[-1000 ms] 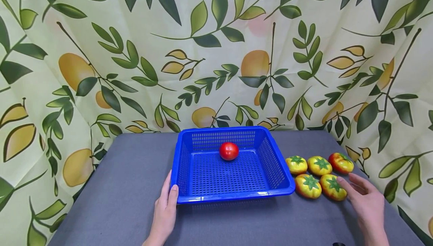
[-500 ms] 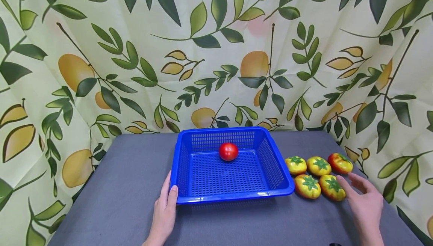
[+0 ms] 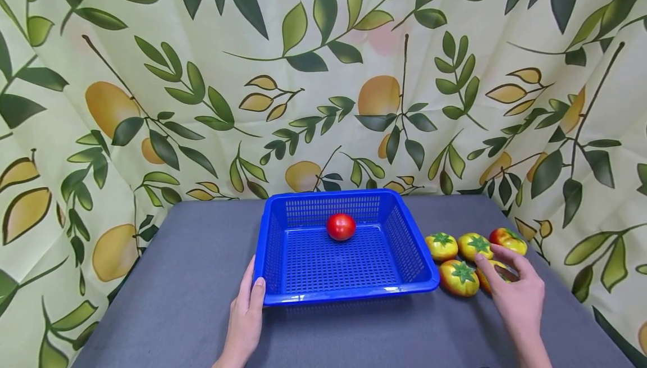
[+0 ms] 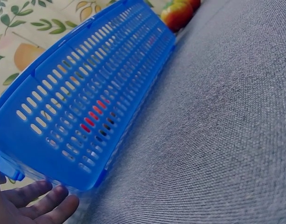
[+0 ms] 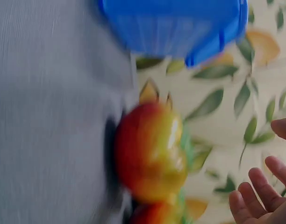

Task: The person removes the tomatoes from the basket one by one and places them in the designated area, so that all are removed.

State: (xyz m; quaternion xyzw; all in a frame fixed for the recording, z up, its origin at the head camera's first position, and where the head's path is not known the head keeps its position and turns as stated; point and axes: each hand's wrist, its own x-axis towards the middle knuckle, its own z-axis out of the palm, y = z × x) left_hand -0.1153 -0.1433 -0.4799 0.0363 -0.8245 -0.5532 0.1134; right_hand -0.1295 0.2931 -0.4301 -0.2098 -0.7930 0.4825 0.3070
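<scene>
A blue plastic basket (image 3: pixel 349 296) with slotted sides stands mid-table, one red tomato-like fruit (image 3: pixel 341 227) inside it. My left hand (image 3: pixel 244 312) grips the basket's left side, thumb at the rim and fingers along the outside. To the basket's right lie several yellow-and-red, persimmon-like fruits with green star-shaped tops. My right hand (image 3: pixel 518 295) hovers over them with fingers parted, partly covering the front right fruit (image 3: pixel 484 282). Its fingertips are close to the back middle fruit (image 3: pixel 474 245). The right wrist view shows a gap between those fingers and the nearest fruit (image 5: pixel 150 151).
A grey cloth (image 3: pixel 202 267) covers the table. Behind it and along both sides hangs a curtain (image 3: pixel 313 104) printed with leaves and fruit. The front left fruit (image 3: pixel 459 278) lies right beside the basket's corner.
My right hand has moved left and slightly forward, from beside the front right fruit to above it. The left hand, the basket and the fruits look unmoved.
</scene>
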